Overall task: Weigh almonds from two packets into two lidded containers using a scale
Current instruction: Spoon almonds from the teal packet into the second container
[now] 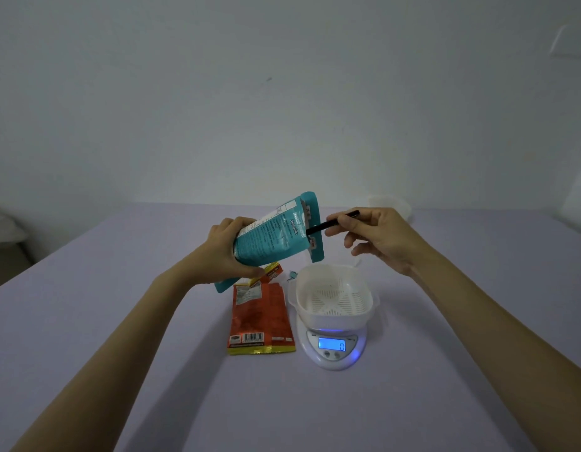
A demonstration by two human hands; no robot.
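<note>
Right grip (377, 236) pinches stick (334, 222), tip hidden by packet (272, 238).

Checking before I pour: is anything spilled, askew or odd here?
Nothing is spilled. One oddity: a teal scrap lies on the table between the red packet and the white container on the scale, perhaps torn from the teal packet the left hand tilts while the right hand holds a black stick at its opening.

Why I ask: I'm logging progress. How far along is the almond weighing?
Done: scale on, reading zero, empty container on it. In hand: left hand tilts the teal packet toward it; right hand holds a black stick at its mouth. Left: all pouring; red packet lies untouched.
</note>
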